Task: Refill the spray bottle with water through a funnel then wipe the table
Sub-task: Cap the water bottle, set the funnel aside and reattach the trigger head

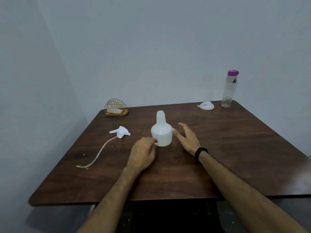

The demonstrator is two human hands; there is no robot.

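Observation:
A white spray bottle [161, 132] stands upright mid-table with its neck uncapped. Its white trigger head [119, 131] lies to the left, the thin dip tube trailing toward the near left. My left hand [143, 153] rests on the table with fingers curled, fingertips touching the bottle's lower left side. My right hand [186, 137] is spread flat just right of the bottle, thumb tip at its side, holding nothing. A white funnel [206, 105] sits mouth-down at the back right. Beside it stands a clear water bottle [229, 89] with a purple cap.
The dark wooden table [235, 148] meets a grey wall behind and on the left. A gold wire napkin holder [115, 108] stands at the back left corner. A black band circles my right wrist.

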